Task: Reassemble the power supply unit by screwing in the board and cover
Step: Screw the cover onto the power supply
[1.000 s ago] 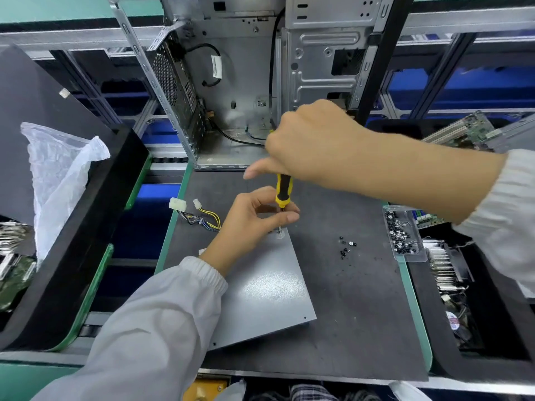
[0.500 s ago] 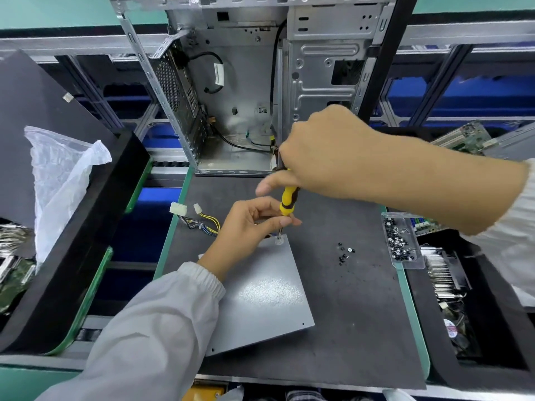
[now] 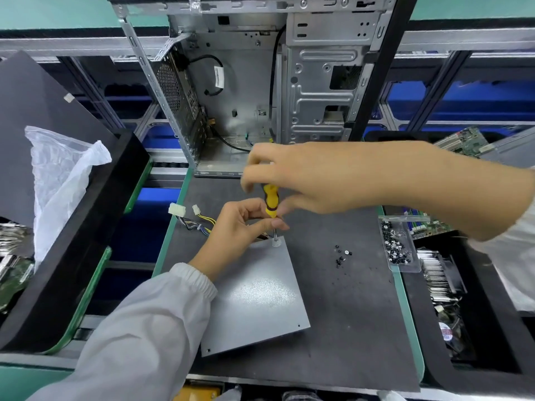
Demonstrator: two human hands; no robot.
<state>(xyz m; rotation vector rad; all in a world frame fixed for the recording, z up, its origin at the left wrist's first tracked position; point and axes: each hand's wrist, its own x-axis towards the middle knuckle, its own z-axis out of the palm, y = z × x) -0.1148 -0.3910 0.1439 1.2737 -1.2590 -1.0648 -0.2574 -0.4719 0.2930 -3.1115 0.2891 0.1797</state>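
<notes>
Shifted right hand (image 3: 304, 178) lower on yellow screwdriver (image 3: 271, 200), fingers regripped.
Left hand (image 3: 240, 227) pinched shaft at cover (image 3: 254, 296) corner; loose screws (image 3: 341, 256) nearby on desk (image 3: 356, 328).

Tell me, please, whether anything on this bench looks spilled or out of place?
Yes: a few small black screws lie loose on the grey mat, right of the metal cover, outside the clear tray that holds the rest. They could roll or be lost.
</notes>
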